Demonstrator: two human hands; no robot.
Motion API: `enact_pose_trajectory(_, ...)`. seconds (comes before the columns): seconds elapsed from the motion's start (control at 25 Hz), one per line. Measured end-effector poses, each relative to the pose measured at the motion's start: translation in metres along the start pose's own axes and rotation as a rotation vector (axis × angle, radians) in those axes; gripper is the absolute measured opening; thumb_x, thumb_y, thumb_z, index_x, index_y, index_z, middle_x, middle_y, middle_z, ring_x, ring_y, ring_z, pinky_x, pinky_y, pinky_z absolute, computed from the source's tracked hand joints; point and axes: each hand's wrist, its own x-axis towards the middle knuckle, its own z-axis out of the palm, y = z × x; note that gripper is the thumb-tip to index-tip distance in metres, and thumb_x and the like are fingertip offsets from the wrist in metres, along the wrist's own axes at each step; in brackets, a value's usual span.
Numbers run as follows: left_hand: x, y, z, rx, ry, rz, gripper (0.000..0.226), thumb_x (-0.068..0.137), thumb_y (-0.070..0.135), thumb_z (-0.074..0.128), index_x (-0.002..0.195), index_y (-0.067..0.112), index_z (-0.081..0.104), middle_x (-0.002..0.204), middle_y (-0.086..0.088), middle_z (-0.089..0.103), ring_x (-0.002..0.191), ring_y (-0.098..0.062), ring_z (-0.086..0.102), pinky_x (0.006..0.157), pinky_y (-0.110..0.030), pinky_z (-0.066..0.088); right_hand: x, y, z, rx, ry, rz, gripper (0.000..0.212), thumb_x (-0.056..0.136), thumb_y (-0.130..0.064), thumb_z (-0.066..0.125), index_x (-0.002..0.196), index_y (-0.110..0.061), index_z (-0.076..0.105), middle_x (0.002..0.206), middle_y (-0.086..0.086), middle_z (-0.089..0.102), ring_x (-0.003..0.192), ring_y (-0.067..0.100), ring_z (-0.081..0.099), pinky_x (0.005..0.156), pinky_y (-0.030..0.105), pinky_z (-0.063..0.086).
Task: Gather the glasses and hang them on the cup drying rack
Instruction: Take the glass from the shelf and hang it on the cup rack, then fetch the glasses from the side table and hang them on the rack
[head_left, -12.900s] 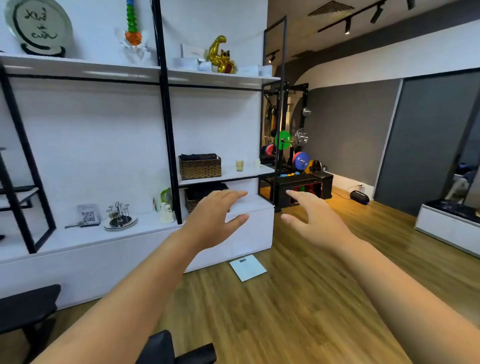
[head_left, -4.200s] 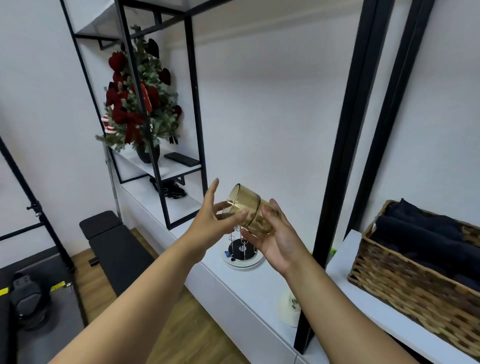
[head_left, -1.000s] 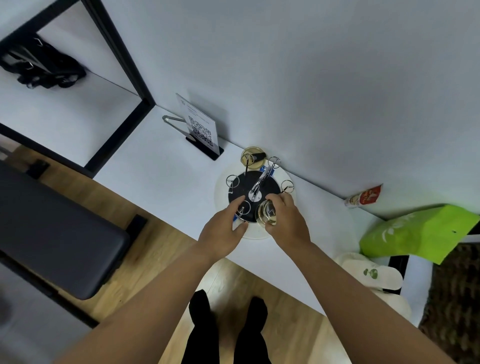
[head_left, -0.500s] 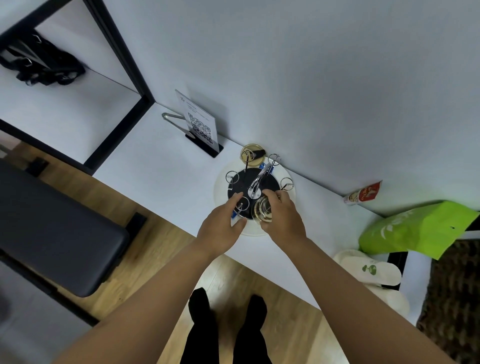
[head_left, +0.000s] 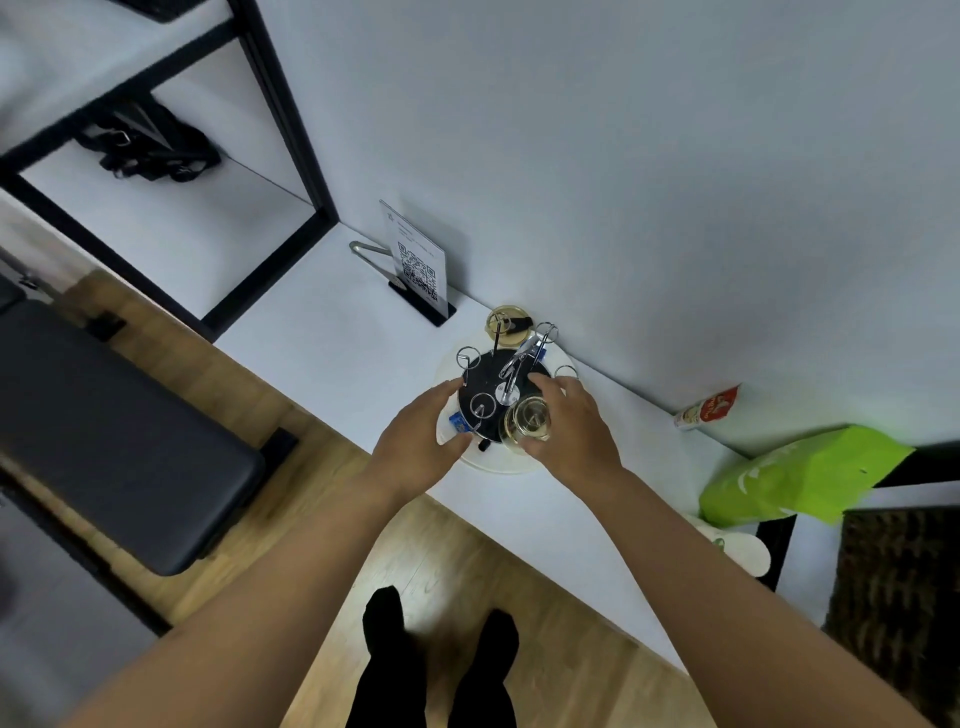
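On the white tabletop below me stands the cup drying rack, its wire prongs rising from a black base. One amber glass hangs on the far prong. My right hand curls around a second glass, upside down at the rack's near side. My left hand hovers with fingers loosely spread beside the rack, holding nothing
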Motion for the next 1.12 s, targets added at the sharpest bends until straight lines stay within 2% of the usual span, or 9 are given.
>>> enact_pose_trajectory(0.16,-0.021,0.008,-0.021,0.024,0.068,0.01,0.065,0.098,0.031,0.069,0.157,0.033,0.04,0.159,0.011,0.043,0.144,-0.012,0.042,0.115,-0.028,0.032,-0.01,-0.011,-0.026,0.05,-0.011,-0.03,0.08,0.082,-0.032,0.083,0.152,-0.027,0.044,0.143,0.002,0.048,0.134,0.024,0.044,0.094,0.037,0.048)
enact_pose_trajectory(0.36,-0.039,0.021,-0.061,0.065,0.162,0.042,0.064,0.097,0.032,0.07,0.155,0.03,0.043,0.155,0.008,0.049,0.139,-0.015,0.047,0.115,-0.035,0.038,-0.03,-0.031,-0.063,0.088,0.048,-0.069,0.071,0.085,-0.026,0.078,0.149,-0.03,0.048,0.143,0.002,0.05,0.133,0.025,0.046,0.097,0.038,0.044)
enact_pose_trajectory(0.64,-0.08,0.04,-0.093,0.051,0.164,0.136,0.065,0.096,0.034,0.071,0.154,0.033,0.042,0.15,0.01,0.053,0.136,-0.014,0.05,0.111,-0.034,0.04,-0.08,-0.076,-0.102,0.141,0.131,-0.075,0.071,0.084,-0.031,0.079,0.149,-0.03,0.049,0.139,0.003,0.053,0.129,0.025,0.049,0.103,0.041,0.045)
enact_pose_trajectory(0.76,-0.104,0.051,-0.108,0.029,0.185,0.201,0.064,0.096,0.033,0.071,0.154,0.034,0.043,0.149,0.01,0.054,0.135,-0.014,0.051,0.108,-0.031,0.04,-0.109,-0.099,-0.113,0.176,0.159,-0.068,0.069,0.087,-0.032,0.077,0.149,-0.034,0.048,0.14,0.001,0.053,0.125,0.023,0.053,0.098,0.036,0.044)
enact_pose_trajectory(0.84,-0.12,0.059,-0.12,0.027,0.196,0.234,0.064,0.097,0.032,0.07,0.155,0.032,0.042,0.152,0.01,0.052,0.137,-0.013,0.049,0.109,-0.03,0.039,-0.131,-0.115,-0.122,0.198,0.162,-0.07,0.071,0.088,-0.034,0.078,0.151,-0.036,0.045,0.144,-0.001,0.052,0.125,0.018,0.053,0.095,0.029,0.038)
enact_pose_trajectory(0.92,-0.131,0.067,-0.132,0.025,0.208,0.261,0.065,0.098,0.031,0.07,0.156,0.032,0.042,0.154,0.011,0.051,0.14,-0.012,0.047,0.112,-0.031,0.039,-0.15,-0.127,-0.132,0.222,0.14,-0.09,0.078,0.088,-0.037,0.079,0.155,-0.037,0.041,0.151,-0.005,0.048,0.128,0.011,0.048,0.097,0.024,0.033)
enact_pose_trajectory(1.12,-0.167,0.101,-0.153,-0.05,0.234,0.324,0.071,0.094,0.034,0.074,0.155,0.041,0.037,0.149,0.011,0.054,0.137,-0.009,0.05,0.109,-0.032,0.041,-0.199,-0.149,-0.169,0.223,0.198,-0.144,0.08,0.089,-0.044,0.078,0.157,-0.041,0.036,0.157,-0.008,0.044,0.142,0.011,0.041,0.102,0.022,0.029)
